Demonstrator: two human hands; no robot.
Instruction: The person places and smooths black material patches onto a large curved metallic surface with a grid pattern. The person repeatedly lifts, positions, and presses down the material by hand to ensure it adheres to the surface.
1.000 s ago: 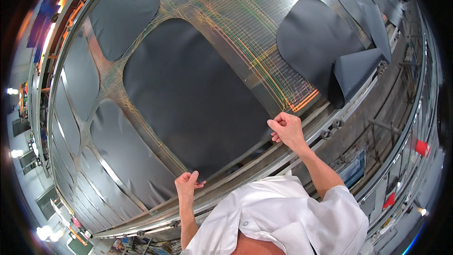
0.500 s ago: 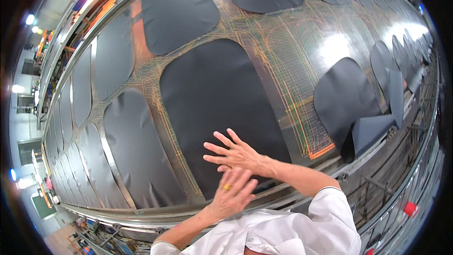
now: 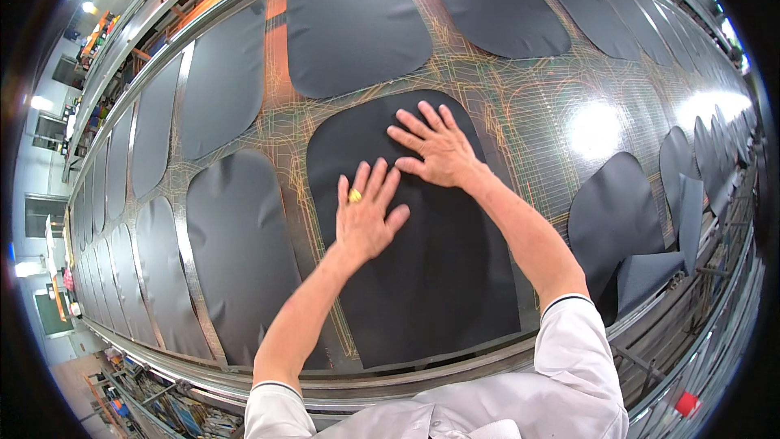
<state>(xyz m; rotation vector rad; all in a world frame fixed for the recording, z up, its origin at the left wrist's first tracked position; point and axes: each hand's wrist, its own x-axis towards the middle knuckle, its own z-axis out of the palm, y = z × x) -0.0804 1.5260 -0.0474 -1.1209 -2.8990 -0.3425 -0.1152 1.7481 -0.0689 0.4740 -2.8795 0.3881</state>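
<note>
**Drift and trapped wrinkles: main risks on the black panel**

Clock is centred on the panel, 12 pointing away from you. The black panel [image 3: 431, 284] lies on the line-marked table [image 3: 540, 126], directly in front of you, its 6 o'clock edge close to the table's near side.

Grip: both spread, nothing pinched. Your left hand [image 3: 366, 223] is palm-down at 9, your right hand [image 3: 440, 150] palm-down around 12 to 1. Both look flat on the panel; can't tell how hard you're pressing.

What could bite you:
- Drift. Neither hand pins the 6 o'clock edge. Push unevenly toward 12 and the panel could skew off the lines.
- Wrinkles. Faint shading runs down the middle; could be a ripple or just light. If it's a ripple, pressing in from both sides could trap it.
- Marks. The yellow ring [image 3: 354, 195] on your left hand sits close to the surface. Drag it and it may scratch.
- Snag. Your right forearm angles over the 3 to 4 o'clock edge. A low elbow could lift it.
</note>
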